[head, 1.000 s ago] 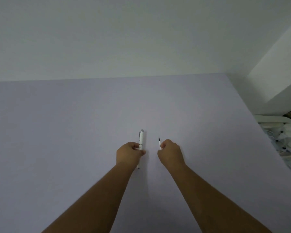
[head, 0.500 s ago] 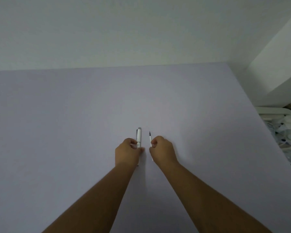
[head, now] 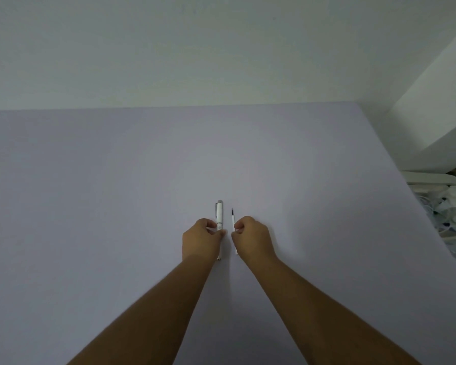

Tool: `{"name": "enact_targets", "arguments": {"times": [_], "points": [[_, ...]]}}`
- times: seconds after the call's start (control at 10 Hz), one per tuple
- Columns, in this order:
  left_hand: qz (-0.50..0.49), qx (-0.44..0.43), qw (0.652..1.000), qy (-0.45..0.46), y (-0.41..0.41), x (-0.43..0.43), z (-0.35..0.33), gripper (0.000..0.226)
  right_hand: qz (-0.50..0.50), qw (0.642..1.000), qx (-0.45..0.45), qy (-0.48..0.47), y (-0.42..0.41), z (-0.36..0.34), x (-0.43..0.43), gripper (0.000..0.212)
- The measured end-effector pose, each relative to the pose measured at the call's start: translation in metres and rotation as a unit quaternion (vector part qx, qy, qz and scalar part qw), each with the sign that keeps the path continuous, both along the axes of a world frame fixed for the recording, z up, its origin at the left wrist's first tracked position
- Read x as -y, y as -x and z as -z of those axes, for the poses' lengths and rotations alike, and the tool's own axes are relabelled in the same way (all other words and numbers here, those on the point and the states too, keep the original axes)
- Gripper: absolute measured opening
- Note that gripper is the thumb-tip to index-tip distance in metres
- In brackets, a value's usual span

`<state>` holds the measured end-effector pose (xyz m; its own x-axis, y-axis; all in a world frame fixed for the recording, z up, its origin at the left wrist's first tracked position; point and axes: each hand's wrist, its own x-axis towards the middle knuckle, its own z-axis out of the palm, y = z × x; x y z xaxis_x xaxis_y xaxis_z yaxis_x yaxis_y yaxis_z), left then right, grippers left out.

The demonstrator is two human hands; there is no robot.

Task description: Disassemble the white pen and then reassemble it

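My left hand [head: 201, 239] grips the white pen body [head: 219, 214], which points away from me; its capped end with a clip sticks out past my fingers and its lower end shows below my palm. A short gap to the right, my right hand [head: 253, 238] pinches the thin white refill [head: 233, 219], whose dark tip points away from me. The two parts are held side by side, roughly parallel and apart, just over the pale lavender table [head: 116, 193].
The table's right edge runs diagonally down the right side. Beyond it lies a heap of white cables and plastic items [head: 448, 206]. A plain white wall [head: 195, 48] rises behind the table's far edge.
My right hand has brought the refill leftward, closer to the pen body, over the last second. The left hand stayed almost still. The view has tilted slightly.
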<state>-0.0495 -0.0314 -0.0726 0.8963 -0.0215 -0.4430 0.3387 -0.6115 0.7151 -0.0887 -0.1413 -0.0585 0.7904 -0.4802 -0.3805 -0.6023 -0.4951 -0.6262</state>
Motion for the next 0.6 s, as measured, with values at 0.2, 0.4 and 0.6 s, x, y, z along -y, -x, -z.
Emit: {"name": "enact_targets", "arguments": {"times": [0.2,0.4,0.6], "points": [[-0.005,-0.001,1.000,0.005,0.0012,-0.0011,-0.0008,0.020,-0.004,1.000,0.000,-0.007,0.0017,-0.0006,-0.0024,0.019],[-0.002,-0.006,1.000,-0.003,-0.0015,-0.0033,-0.0021,0.023,0.003,1.000,0.001,-0.014,0.0017,-0.0025,-0.0028,0.018],[0.008,-0.005,1.000,-0.022,-0.0029,-0.0066,-0.0048,0.031,0.013,1.000,0.006,-0.011,0.0003,-0.0055,-0.0010,0.016]]}}
